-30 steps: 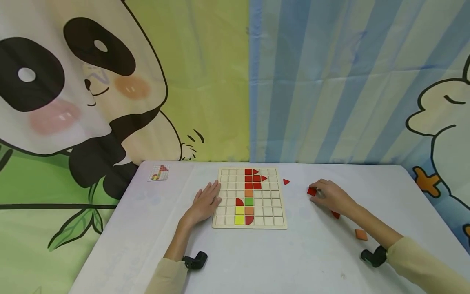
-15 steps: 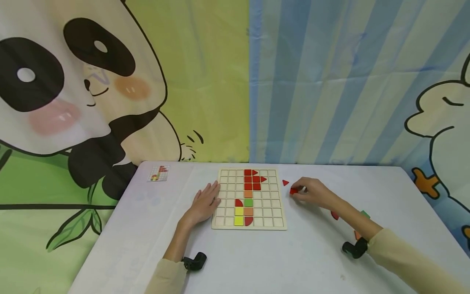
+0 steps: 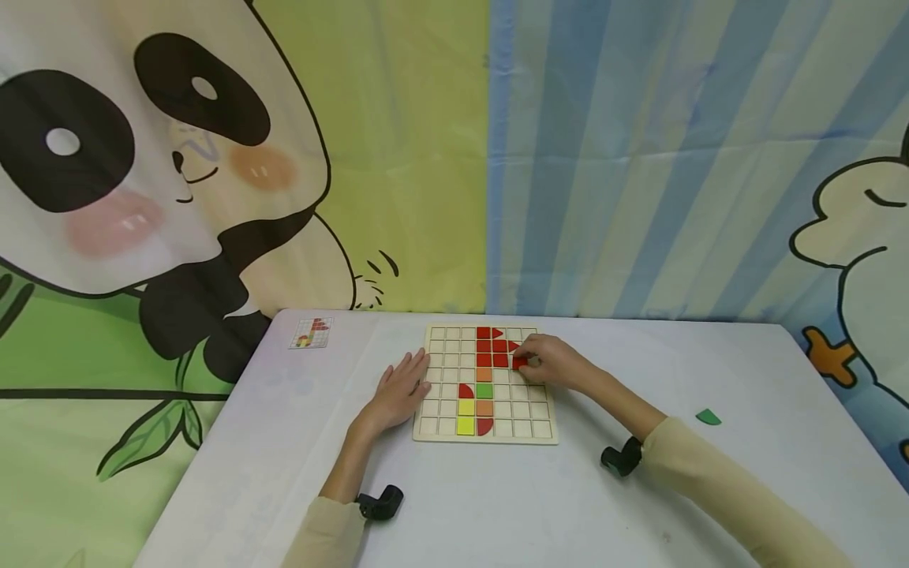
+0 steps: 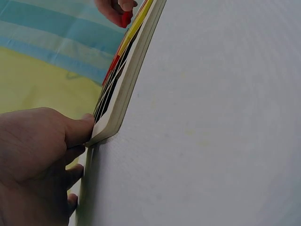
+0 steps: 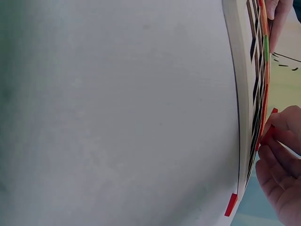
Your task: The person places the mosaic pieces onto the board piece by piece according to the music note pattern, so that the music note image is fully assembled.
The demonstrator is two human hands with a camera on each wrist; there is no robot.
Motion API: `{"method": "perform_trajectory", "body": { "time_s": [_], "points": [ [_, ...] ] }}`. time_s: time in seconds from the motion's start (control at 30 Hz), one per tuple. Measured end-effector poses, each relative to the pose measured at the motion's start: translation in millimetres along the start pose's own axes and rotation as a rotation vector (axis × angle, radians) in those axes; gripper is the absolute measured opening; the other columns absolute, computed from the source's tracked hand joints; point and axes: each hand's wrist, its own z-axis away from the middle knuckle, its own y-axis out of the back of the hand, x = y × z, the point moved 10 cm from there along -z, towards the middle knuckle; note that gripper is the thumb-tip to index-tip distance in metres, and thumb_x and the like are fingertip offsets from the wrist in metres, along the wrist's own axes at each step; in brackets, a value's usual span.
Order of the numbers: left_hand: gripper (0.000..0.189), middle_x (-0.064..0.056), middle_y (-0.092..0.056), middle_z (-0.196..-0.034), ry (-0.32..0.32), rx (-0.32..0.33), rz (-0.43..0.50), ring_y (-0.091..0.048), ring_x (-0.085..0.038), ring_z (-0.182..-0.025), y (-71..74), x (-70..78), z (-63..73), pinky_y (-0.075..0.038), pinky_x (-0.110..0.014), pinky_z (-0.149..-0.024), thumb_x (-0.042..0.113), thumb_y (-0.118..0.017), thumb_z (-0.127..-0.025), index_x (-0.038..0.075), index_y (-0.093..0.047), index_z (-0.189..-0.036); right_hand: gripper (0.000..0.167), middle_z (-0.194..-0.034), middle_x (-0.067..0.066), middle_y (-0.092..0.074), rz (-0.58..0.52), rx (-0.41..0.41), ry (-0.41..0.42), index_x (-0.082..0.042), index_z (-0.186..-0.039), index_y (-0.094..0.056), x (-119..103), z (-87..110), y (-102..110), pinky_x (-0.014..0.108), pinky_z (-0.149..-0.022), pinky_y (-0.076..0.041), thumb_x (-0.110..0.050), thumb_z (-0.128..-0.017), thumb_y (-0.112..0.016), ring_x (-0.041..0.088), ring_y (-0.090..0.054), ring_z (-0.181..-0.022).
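My right hand (image 3: 554, 361) pinches a small red square tile (image 3: 520, 363) over the upper right part of a wooden grid board (image 3: 443, 440). In the right wrist view, the red tile (image 5: 268, 135) sits between thumb and fingers, tilted, close to the board's surface. My left hand (image 3: 401, 388) lies along the board's left edge with fingers fairly straight, thumb touching the rim in the left wrist view. Set in the board are red squares (image 3: 484, 345), yellow squares (image 3: 465, 416), orange squares, a green square (image 3: 484, 390) and red rounded and triangular pieces.
A green quarter-round piece (image 3: 708, 416) lies on the table at right. A red piece (image 5: 231, 205) lies beside the board in the right wrist view. A small pattern card (image 3: 310, 333) lies at the far left. A printed curtain (image 3: 568, 158) hangs behind the table.
My right hand has carried the red tile leftward from the table on the right to above the board. The green piece has come into view, while loose pieces became hidden. My left hand stays put.
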Motion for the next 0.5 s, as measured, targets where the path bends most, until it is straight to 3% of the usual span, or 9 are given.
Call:
{"method": "perform_trajectory", "body": {
  "time_s": [0.23, 0.5],
  "points": [
    [0.06, -0.011, -0.02, -0.173, 0.003, -0.008, -0.01, -0.01, -0.034, -0.162, -0.8, -0.5, -0.7, -0.004, -0.059, -0.129, 0.024, -0.047, -0.11, 0.005, -0.028, -0.163, 0.019, -0.103, 0.016, -0.074, -0.005, 0.016, 0.108, 0.006, -0.107, -0.078, -6.7, -1.2, -2.9, 0.037, -0.079, -0.059, 0.002, -0.092, -0.067, 0.027, -0.068, -0.09],
    [0.06, -0.01, -0.019, -0.173, 0.001, -0.009, -0.011, -0.01, -0.034, -0.162, -0.4, -1.9, -0.4, -0.004, -0.059, -0.129, 0.024, -0.047, -0.11, 0.005, -0.027, -0.164, 0.019, -0.101, 0.016, -0.071, -0.007, 0.019, 0.094, 0.008, -0.109, -0.078, -5.9, -4.1, -3.9, 0.03, -0.072, -0.056, 0.002, -0.094, -0.068, 0.023, -0.065, -0.084]
  ]
}}
